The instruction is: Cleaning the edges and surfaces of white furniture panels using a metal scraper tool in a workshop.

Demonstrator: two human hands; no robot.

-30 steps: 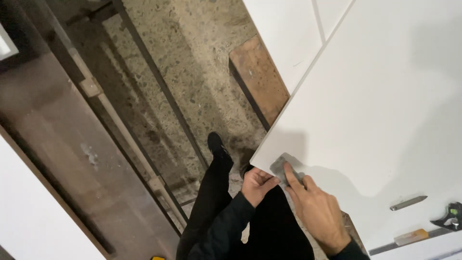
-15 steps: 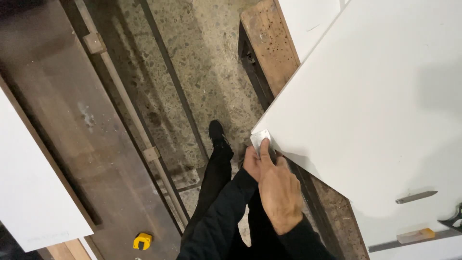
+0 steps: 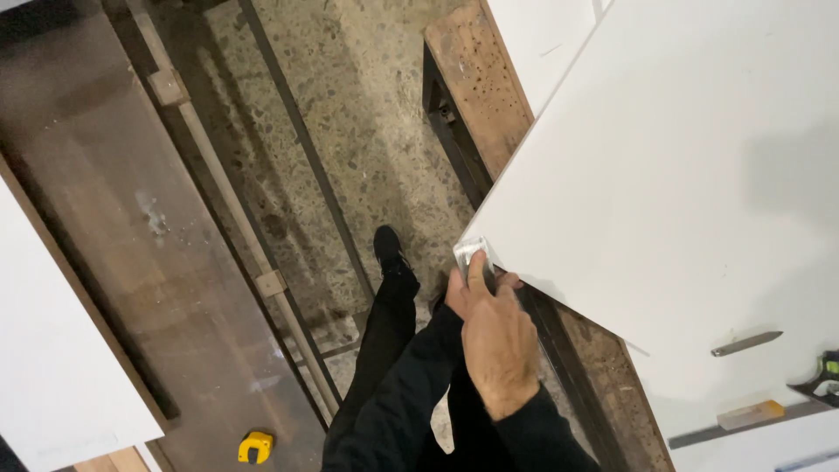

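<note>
Right hand (image 3: 498,336) pressing a small grey block (image 3: 470,255) on the white panel (image 3: 682,201) corner, grip closed over it, left hand (image 3: 454,295) mostly hidden, grip unclear

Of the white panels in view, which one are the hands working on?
The large white panel on the right: both hands press a small grey block at its near corner. The white panel at lower left lies untouched beyond the floor.

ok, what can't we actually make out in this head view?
- Left hand: mostly hidden behind the right hand; grip not readable.
- Small pale block at the corner of the white panel: partly covered by fingers, kind unclear.
- Dark tool: cut off by the right edge.
- Yellow tape measure: too small for detail.
</note>
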